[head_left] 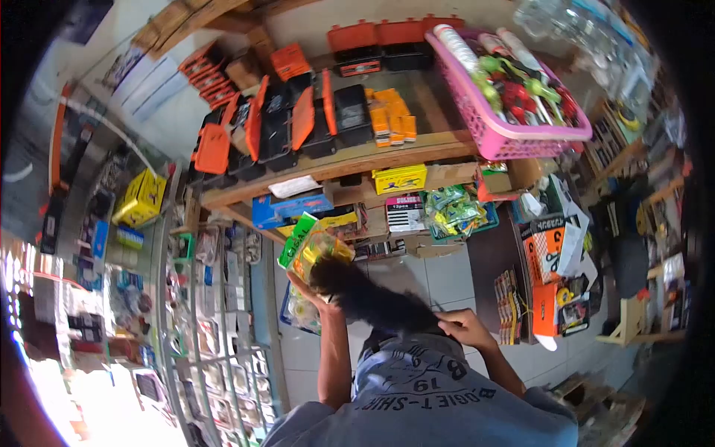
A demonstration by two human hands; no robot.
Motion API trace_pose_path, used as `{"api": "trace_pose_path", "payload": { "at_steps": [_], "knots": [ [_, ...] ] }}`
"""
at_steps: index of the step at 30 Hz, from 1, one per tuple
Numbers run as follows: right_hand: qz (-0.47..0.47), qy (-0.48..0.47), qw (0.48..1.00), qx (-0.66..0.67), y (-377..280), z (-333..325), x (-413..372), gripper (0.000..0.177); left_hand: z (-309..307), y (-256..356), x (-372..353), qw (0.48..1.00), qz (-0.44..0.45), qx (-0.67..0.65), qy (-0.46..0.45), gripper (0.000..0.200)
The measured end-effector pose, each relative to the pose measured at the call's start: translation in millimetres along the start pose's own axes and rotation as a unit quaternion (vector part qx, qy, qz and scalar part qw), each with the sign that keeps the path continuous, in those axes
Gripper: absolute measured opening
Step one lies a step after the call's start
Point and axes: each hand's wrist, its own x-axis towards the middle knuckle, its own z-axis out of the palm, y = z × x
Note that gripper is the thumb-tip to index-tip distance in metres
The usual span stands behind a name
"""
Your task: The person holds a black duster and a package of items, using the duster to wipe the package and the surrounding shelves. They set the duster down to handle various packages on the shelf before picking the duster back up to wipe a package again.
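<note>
Right hand is gripping the near end of a black fluffy duster; left hand is holding a green-topped clear packet, fingers partly hidden. Duster tip is overlapping the packet; exact contact unclear. Step, as judged: dusting the packet. Next stroke would call for a steady packet, face turned to the fibres. Packet is sitting below the wooden shelf's front edge, toward its left corner; beyond, a pink basket is occupying the right end.

Probably a shop: orange-lidded cases, yellow boxes, pink basket.
</note>
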Motion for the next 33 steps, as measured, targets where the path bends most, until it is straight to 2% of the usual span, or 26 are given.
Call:
{"api": "trace_pose_path", "payload": {
  "at_steps": [1, 2, 3, 4, 5, 6, 7, 9, 10, 13, 14, 15, 16, 17, 18, 19, 21, 22, 23, 25, 26, 27, 29, 30, 31, 33],
  "knots": [
    [0.029, 0.027, 0.998, 0.058, 7.3, -1.2, -4.8, 0.028, 18.2, -2.5, -11.6, 0.998, -0.01, 0.06, -0.018, 0.093],
    [0.038, 0.046, 0.994, 0.096, 12.7, -1.7, -7.1, 0.03, 4.3, -5.4, -13.7, 0.994, -0.045, -0.094, 0.019, 0.092],
    [0.037, 0.057, 0.992, 0.106, 15.8, -1.5, -12.0, 0.03, -8.4, -9.7, -17.4, 0.994, -0.041, -0.094, 0.027, 0.089],
    [0.008, 0.019, 0.999, 0.05, 8.9, -3.5, -14.9, 0.03, 22.0, -14.0, -22.3, 0.994, -0.001, 0.063, 0.086, 0.088],
    [-0.019, -0.02, 1.0, -0.006, 4.2, -6.9, -17.1, 0.031, 52.0, -18.1, -28.5, 0.965, 0.043, 0.219, 0.14, 0.087],
    [-0.009, -0.083, 0.995, -0.055, 3.9, -12.9, -18.5, 0.031, -22.9, -10.8, -19.9, 0.99, 0.011, 0.133, 0.045, 0.076],
    [-0.01, -0.076, 0.996, -0.048, 13.2, -13.2, -21.8, 0.031, -9.7, -28.8, -22.4, 0.954, 0.07, 0.253, 0.144, 0.074],
    [-0.024, 0.026, 0.999, 0.029, 34.5, -12.3, -23.9, 0.031, 14.4, -22.5, -27.7, 0.999, -0.031, 0.041, 0.001, 0.074],
    [-0.046, 0.063, 0.996, 0.038, 25.4, -15.2, -24.7, 0.03, 33.2, -25.3, -28.1, 0.996, -0.055, -0.046, 0.044, 0.076],
    [-0.089, -0.006, 0.996, -0.006, 21.2, -29.1, -32.5, 0.028, 30.5, -33.9, -30.6, 0.997, -0.048, 0.04, 0.05, 0.076],
    [-0.019, -0.065, 0.997, -0.043, -1.6, -40.9, -37.2, 0.027, -36.4, -20.4, -28.7, 0.967, -0.133, -0.216, 0.012, 0.077],
    [-0.023, -0.059, 0.997, -0.036, 14.2, -43.7, -35.6, 0.027, -32.0, -28.4, -26.9, 0.997, -0.067, 0.008, 0.025, 0.077],
    [-0.029, -0.043, 0.999, -0.016, 39.8, -48.2, -34.2, 0.028, 8.7, -41.8, -37.3, 0.984, 0.011, 0.176, 0.024, 0.076],
    [-0.032, -0.029, 0.999, 0.005, 55.4, -48.2, -36.9, 0.029, 47.0, -52.4, -47.6, 0.937, 0.09, 0.337, 0.024, 0.076],
    [0.013, 0.036, 0.998, 0.058, 41.6, -47.6, -41.3, 0.028, 34.1, -51.6, -37.4, 0.982, -0.007, 0.179, 0.06, 0.074],
    [0.014, 0.038, 0.997, 0.062, 43.4, -49.6, -46.1, 0.028, 33.1, -50.4, -37.9, 0.997, -0.056, -0.006, 0.055, 0.074],
    [-0.026, -0.031, 0.999, 0.019, 46.9, -60.9, -48.7, 0.028, 35.9, -57.7, -44.4, 0.994, -0.101, 0.035, -0.023, 0.075],
    [-0.038, -0.065, 0.997, 0.004, 30.9, -71.1, -51.7, 0.029, -5.0, -60.8, -38.3, 0.995, -0.043, 0.088, 0.018, 0.074],
    [-0.038, -0.057, 0.998, 0.009, 36.3, -73.2, -52.9, 0.029, -2.0, -57.1, -41.3, 0.993, -0.099, 0.006, 0.056, 0.071],
    [-0.002, 0.008, 0.999, 0.047, 49.2, -82.8, -54.2, 0.03, 19.3, -69.6, -36.1, 0.99, -0.117, -0.048, 0.069, 0.068],
    [0.007, 0.019, 0.996, 0.083, 51.5, -88.7, -55.2, 0.031, 6.3, -72.4, -32.6, 0.989, -0.145, -0.036, -0.01, 0.067],
    [0.007, 0.027, 0.996, 0.087, 52.4, -96.9, -56.4, 0.031, 5.0, -77.7, -29.7, 0.99, -0.138, 0.015, -0.003, 0.067],
    [-0.006, -0.051, 0.999, -0.001, 45.0, -113.7, -58.7, 0.032, 27.9, -87.9, -27.9, 0.982, -0.174, 0.076, 0.007, 0.062],
    [0.003, -0.037, 0.999, 0.016, 43.0, -120.2, -62.4, 0.033, 33.5, -92.2, -25.2, 0.978, -0.19, 0.07, 0.052, 0.066],
    [-0.001, -0.029, 0.999, 0.018, 41.3, -126.0, -64.5, 0.033, 2.6, -89.0, -17.6, 0.972, -0.231, 0.015, 0.033, 0.065],
    [0.003, 0.039, 0.999, 0.034, 38.6, -139.4, -69.2, 0.033, 11.4, -90.5, -15.6, 0.949, -0.316, -0.01, -0.005, 0.064]
  ]
}}
